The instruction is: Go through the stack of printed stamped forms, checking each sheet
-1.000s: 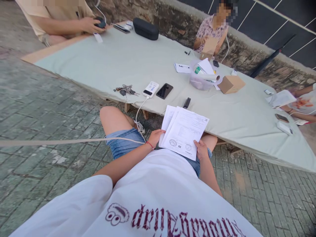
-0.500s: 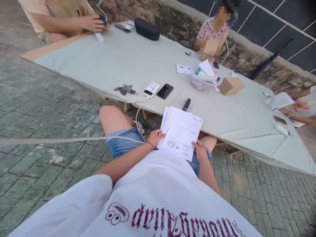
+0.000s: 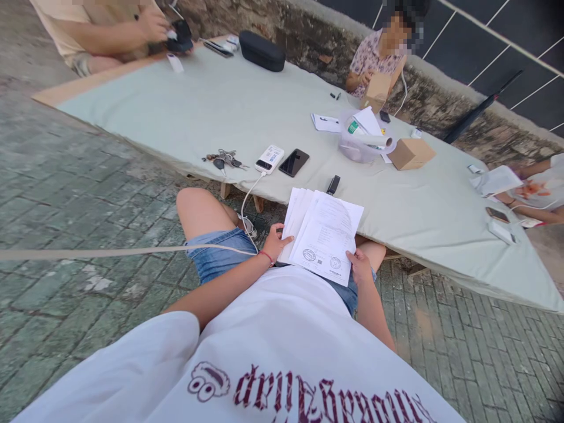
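Note:
A stack of printed papers (image 3: 326,235) with round stamps near its lower edge rests over my lap, its far end at the table's edge. My left hand (image 3: 275,242) grips the left side of the fanned sheets, thumb on top and fingers underneath. My right hand (image 3: 360,266) pinches the top sheet by its lower right edge. Just past the papers lies a small black object (image 3: 333,185), perhaps a stapler. Beyond them on the table are a black phone (image 3: 294,163) and a white power bank (image 3: 269,158) with a cable plugged in.
Keys (image 3: 224,160) lie left of the power bank on the cloth-covered table (image 3: 185,111). A clear tub (image 3: 359,147) of papers, a cardboard box (image 3: 412,154) and a black case (image 3: 262,51) stand farther off. Three other people sit around it. A cable (image 3: 110,254) stretches across at left.
The top sheet has shifted slightly right and bends, and more of the sheets beneath shows on the left. The person at upper left has moved a hand on a dark object.

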`<state>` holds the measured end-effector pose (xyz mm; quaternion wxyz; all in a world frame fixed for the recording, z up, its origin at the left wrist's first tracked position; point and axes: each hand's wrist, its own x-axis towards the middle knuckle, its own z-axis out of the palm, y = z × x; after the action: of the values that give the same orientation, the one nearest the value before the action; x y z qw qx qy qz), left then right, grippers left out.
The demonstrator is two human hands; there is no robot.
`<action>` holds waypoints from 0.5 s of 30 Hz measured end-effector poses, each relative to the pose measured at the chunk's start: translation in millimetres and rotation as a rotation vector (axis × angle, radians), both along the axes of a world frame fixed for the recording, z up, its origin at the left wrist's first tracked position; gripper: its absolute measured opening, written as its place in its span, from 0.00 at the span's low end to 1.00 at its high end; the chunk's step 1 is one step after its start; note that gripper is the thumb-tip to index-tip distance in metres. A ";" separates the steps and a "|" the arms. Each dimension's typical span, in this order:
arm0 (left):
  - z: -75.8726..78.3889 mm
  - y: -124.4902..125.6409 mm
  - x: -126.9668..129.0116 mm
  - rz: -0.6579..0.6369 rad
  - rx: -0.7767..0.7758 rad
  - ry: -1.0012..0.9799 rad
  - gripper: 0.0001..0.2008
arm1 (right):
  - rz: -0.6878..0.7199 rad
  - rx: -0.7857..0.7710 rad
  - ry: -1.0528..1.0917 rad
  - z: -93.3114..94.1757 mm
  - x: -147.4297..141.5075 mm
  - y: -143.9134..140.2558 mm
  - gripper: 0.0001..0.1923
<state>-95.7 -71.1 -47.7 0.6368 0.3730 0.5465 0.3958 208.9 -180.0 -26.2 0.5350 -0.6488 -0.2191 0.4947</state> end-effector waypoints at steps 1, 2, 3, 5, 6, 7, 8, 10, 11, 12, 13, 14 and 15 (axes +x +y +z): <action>0.4 0.5 0.0 0.018 -0.022 -0.010 0.38 | 0.005 0.003 0.001 0.7 -1.4 2.4 0.22; 0.5 0.8 0.2 0.032 -0.039 -0.021 0.39 | 0.013 0.006 0.003 1.4 -3.4 4.9 0.22; 0.4 0.9 0.5 0.039 -0.050 -0.034 0.38 | 0.020 0.007 0.000 2.1 -5.9 7.6 0.21; -0.5 0.4 1.3 0.022 -0.056 -0.067 0.34 | 0.035 0.003 -0.020 3.2 -11.7 12.5 0.21; -1.3 -0.1 1.8 0.000 -0.052 -0.082 0.32 | 0.044 0.000 -0.032 3.4 -14.5 14.7 0.22; -2.0 -0.7 2.1 -0.024 -0.043 -0.090 0.31 | 0.053 -0.004 -0.046 3.4 -16.8 16.5 0.23; -2.8 -1.2 2.4 -0.040 -0.029 -0.093 0.30 | 0.059 -0.010 -0.059 3.1 -18.7 18.0 0.24; -3.7 -1.7 2.6 -0.049 -0.001 -0.089 0.28 | 0.064 -0.024 -0.085 1.7 -20.0 19.8 0.25; -3.8 -1.6 2.4 -0.044 0.010 -0.083 0.26 | 0.060 -0.036 -0.110 0.7 -19.5 20.2 0.24; -3.7 -1.4 2.2 -0.038 0.016 -0.074 0.23 | 0.053 -0.050 -0.139 -0.4 -18.3 20.4 0.22; -3.3 -1.1 1.9 -0.035 0.018 -0.062 0.21 | 0.041 -0.069 -0.180 -1.5 -16.6 20.3 0.19; -2.8 -0.8 1.6 -0.035 0.017 -0.049 0.18 | 0.022 -0.088 -0.231 -2.7 -14.5 20.1 0.17; -2.3 -0.5 1.3 -0.037 0.016 -0.032 0.16 | -0.003 -0.106 -0.284 -3.8 -12.3 19.9 0.15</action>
<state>-94.4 -71.6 -50.0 0.6497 0.3819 0.5260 0.3942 196.6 -160.1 -30.0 0.4643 -0.7400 -0.2652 0.4080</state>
